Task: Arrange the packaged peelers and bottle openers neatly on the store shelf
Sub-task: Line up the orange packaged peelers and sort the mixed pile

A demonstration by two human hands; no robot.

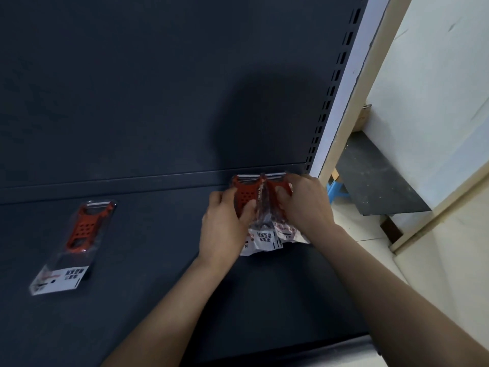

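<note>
Dark shelf [158, 287] (matte), pale wall [436, 88] beyond.

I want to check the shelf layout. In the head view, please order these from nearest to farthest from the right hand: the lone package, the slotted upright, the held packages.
1. Held packages: gripped by the right hand, at the back right.
2. Slotted upright: just behind that hand, at the right edge.
3. Lone package: far left, lying flat.

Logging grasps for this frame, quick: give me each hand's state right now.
Left hand: grips the left packaged peeler.
Right hand: grips the right packaged peeler beside it.
</note>
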